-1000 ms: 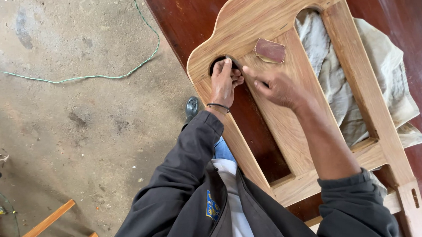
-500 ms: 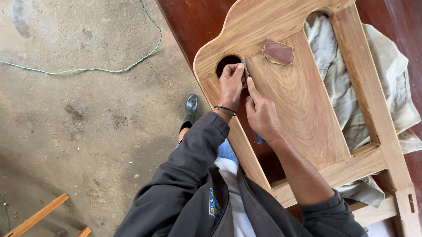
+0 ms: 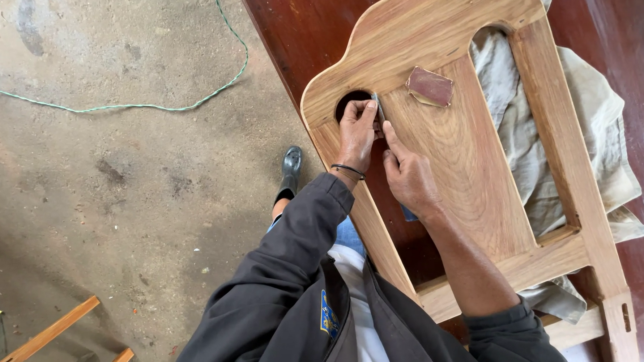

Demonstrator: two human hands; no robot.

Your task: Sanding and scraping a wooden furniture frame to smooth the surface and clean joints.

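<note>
You are leaning over a wooden chair back [image 3: 474,180] that is lying flat across a dark red-brown table [image 3: 300,28], filling the upper right of the frame. Your left hand [image 3: 357,132] is sitting at the rounded cut-out [image 3: 351,101] near the frame's curved top rail, fingers curled and pinched on a small strip of sandpaper [image 3: 376,108] against the edge of the opening. Your right hand [image 3: 407,176] is lying just beside it, touching the left, with the forefinger stretched up along the inner edge of the centre panel toward the same strip; whether it is actually gripping the strip cannot be told. A black band [image 3: 348,170] is circling your left wrist.

A second, reddish-brown piece of sandpaper [image 3: 429,86] is resting loose on the centre panel, above and to the right of your hands. A crumpled beige cloth [image 3: 598,157] is lying under the chair back, showing through its right-hand opening and spilling out past its right rail.

The left half of the frame is bare, stained concrete floor [image 3: 119,194]. A thin green cord [image 3: 159,107] is trailing across it in the upper left. Your dark shoe [image 3: 291,164] is showing on the floor below the table edge, and pale wooden slats [image 3: 55,330] are lying at the lower left corner.
</note>
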